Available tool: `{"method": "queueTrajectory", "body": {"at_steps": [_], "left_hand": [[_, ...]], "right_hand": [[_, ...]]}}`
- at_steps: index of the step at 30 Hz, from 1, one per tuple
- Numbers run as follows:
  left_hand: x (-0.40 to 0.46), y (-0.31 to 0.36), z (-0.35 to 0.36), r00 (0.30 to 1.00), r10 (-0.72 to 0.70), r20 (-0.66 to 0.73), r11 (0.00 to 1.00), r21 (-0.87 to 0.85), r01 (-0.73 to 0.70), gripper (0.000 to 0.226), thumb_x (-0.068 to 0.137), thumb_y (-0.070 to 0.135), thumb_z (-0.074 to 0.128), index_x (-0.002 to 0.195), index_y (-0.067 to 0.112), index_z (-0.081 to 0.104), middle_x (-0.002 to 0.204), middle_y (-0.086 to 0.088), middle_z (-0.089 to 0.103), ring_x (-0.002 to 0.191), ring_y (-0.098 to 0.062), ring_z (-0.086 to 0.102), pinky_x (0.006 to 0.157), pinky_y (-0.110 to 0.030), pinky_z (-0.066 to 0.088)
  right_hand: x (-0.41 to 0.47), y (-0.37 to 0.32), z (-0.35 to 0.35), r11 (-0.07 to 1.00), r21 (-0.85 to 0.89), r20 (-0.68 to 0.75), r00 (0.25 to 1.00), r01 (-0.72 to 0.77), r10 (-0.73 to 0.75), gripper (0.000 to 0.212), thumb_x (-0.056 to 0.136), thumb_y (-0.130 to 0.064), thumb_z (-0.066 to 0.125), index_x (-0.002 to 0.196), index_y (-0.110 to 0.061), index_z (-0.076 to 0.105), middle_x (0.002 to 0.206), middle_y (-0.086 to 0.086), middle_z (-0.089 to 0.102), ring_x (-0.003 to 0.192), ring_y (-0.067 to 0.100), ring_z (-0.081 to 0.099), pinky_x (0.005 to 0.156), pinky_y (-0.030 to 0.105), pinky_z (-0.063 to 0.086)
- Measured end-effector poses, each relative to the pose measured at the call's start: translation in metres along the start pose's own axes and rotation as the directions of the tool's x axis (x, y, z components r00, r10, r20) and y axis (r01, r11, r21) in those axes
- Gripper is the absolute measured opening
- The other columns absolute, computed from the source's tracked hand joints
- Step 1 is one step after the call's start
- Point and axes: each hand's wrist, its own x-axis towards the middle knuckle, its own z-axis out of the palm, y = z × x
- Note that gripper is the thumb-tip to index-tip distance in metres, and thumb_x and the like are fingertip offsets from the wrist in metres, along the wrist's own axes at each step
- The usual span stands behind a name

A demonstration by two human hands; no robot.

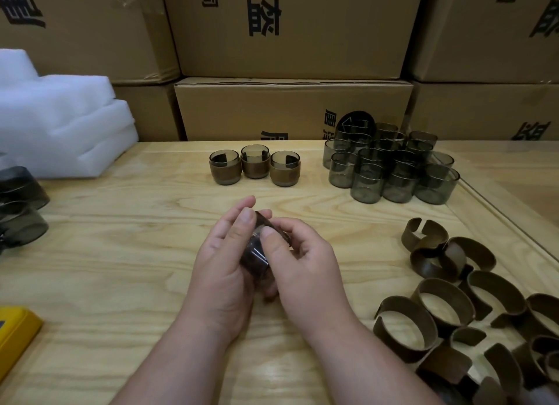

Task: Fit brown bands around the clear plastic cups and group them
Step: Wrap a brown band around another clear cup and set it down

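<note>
Cups of clear smoky plastic are the matter of this work, and one cup [254,261] is held above the wooden table [121,253], near the middle of the head view, between both hands. Its brown band [273,224] sits partly around it, at the far end of the cup. The left hand [223,268] holds the cup from the left side, the fingers curled around it and the thumb lying on top. The right hand [305,262] holds it from the right, and its thumb presses on the band. Farther back on the table stand three finished cups [254,166] in a row, each with a band around it, side by side and nearly touching. To the right of them is a tight group of bare cups [390,165], some stacked on others. At the right edge, closer to the person, lies a loose heap of open bands [453,314]. White foam sheets [60,114] lie at the far left, cardboard boxes [290,108] stand behind the table, and a yellow object [15,332] is at the left edge.
</note>
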Motion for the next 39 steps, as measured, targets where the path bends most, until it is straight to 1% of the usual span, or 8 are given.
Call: {"method": "queueTrajectory", "body": {"at_steps": [4, 9, 15, 19, 22, 26, 31, 39], "left_hand": [[0.001, -0.001, -0.001, 0.998, -0.023, -0.062, 0.998, -0.060, 0.019, 0.048, 0.072, 0.036, 0.084, 0.114, 0.016, 0.073, 0.110, -0.011, 0.076, 0.092, -0.027, 0.076, 0.073, -0.042, 0.060], [0.003, 0.001, 0.001, 0.997, -0.046, -0.057, 0.996, -0.076, 0.041, 0.049, 0.083, 0.031, 0.079, 0.124, 0.018, 0.056, 0.101, -0.012, 0.070, 0.090, -0.029, 0.070, 0.075, -0.042, 0.060], [0.002, 0.001, 0.000, 0.994, -0.086, -0.062, 0.992, -0.103, 0.079, 0.075, 0.079, 0.035, 0.079, 0.142, 0.008, 0.048, 0.115, -0.022, 0.064, 0.106, -0.038, 0.061, 0.103, -0.056, 0.046], [0.000, 0.005, 0.003, 0.996, -0.068, -0.050, 0.988, -0.143, 0.060, 0.075, 0.064, 0.034, 0.086, 0.130, 0.020, 0.054, 0.114, -0.011, 0.074, 0.101, -0.032, 0.069, 0.082, -0.048, 0.058], [0.000, 0.005, 0.006, 0.999, -0.012, -0.050, 0.996, -0.083, 0.008, 0.083, 0.061, 0.038, 0.085, 0.135, 0.020, 0.053, 0.117, -0.007, 0.076, 0.097, -0.023, 0.073, 0.089, -0.048, 0.055], [-0.003, 0.005, 0.009, 1.000, -0.017, 0.009, 0.998, 0.055, 0.017, 0.079, 0.073, 0.030, 0.078, 0.144, 0.009, 0.051, 0.117, -0.014, 0.071, 0.086, -0.020, 0.070, 0.058, -0.022, 0.054], [-0.007, -0.003, 0.007, 0.984, 0.008, 0.177, 0.955, 0.290, -0.059, 0.074, 0.071, 0.024, 0.085, 0.136, 0.003, 0.057, 0.121, -0.018, 0.073, 0.110, -0.032, 0.071, 0.084, -0.034, 0.059], [-0.006, -0.005, 0.008, 0.984, 0.146, 0.106, 0.939, 0.297, -0.171, 0.044, 0.073, 0.007, 0.079, 0.115, 0.010, 0.066, 0.099, -0.005, 0.078, 0.091, -0.014, 0.076, 0.070, -0.021, 0.058]], "right_hand": [[-0.002, 0.003, 0.003, 0.995, -0.090, -0.005, 0.999, 0.053, -0.054, 0.051, 0.072, -0.052, 0.070, 0.118, -0.031, 0.072, 0.109, -0.013, 0.074, 0.101, 0.003, 0.070, 0.091, 0.030, 0.059], [-0.003, 0.006, 0.005, 0.931, -0.257, 0.051, 0.966, 0.259, -0.255, 0.051, 0.077, -0.018, 0.082, 0.122, -0.035, 0.067, 0.120, -0.021, 0.060, 0.118, 0.001, 0.060, 0.095, 0.012, 0.047], [-0.004, 0.005, 0.007, 0.980, -0.113, 0.016, 0.986, 0.166, -0.165, 0.044, 0.076, -0.028, 0.081, 0.114, -0.040, 0.061, 0.115, -0.018, 0.069, 0.104, 0.002, 0.069, 0.086, 0.017, 0.054], [-0.004, 0.006, 0.008, 0.993, 0.040, 0.049, 0.993, 0.108, -0.110, 0.035, 0.081, -0.038, 0.074, 0.113, -0.038, 0.060, 0.109, -0.023, 0.071, 0.090, 0.002, 0.071, 0.078, 0.019, 0.055], [-0.004, 0.007, 0.009, 0.992, 0.069, 0.046, 0.993, 0.104, -0.108, 0.034, 0.084, -0.050, 0.066, 0.113, -0.035, 0.059, 0.105, -0.019, 0.073, 0.093, 0.007, 0.072, 0.079, 0.028, 0.059], [-0.001, 0.007, 0.007, 0.981, 0.194, -0.046, 0.999, 0.027, -0.019, 0.022, 0.094, -0.051, 0.051, 0.103, -0.039, 0.067, 0.106, 0.000, 0.077, 0.095, 0.021, 0.075, 0.075, 0.044, 0.064], [0.004, 0.007, -0.001, 0.963, 0.266, -0.112, 0.990, -0.050, 0.083, 0.037, 0.091, -0.056, 0.042, 0.090, -0.034, 0.071, 0.093, 0.004, 0.079, 0.087, 0.018, 0.076, 0.073, 0.033, 0.058], [0.003, 0.006, -0.001, 0.987, 0.157, -0.150, 0.989, 0.038, -0.014, 0.023, 0.091, -0.049, 0.052, 0.091, -0.037, 0.071, 0.095, -0.008, 0.077, 0.087, 0.009, 0.073, 0.070, 0.025, 0.056]]}}
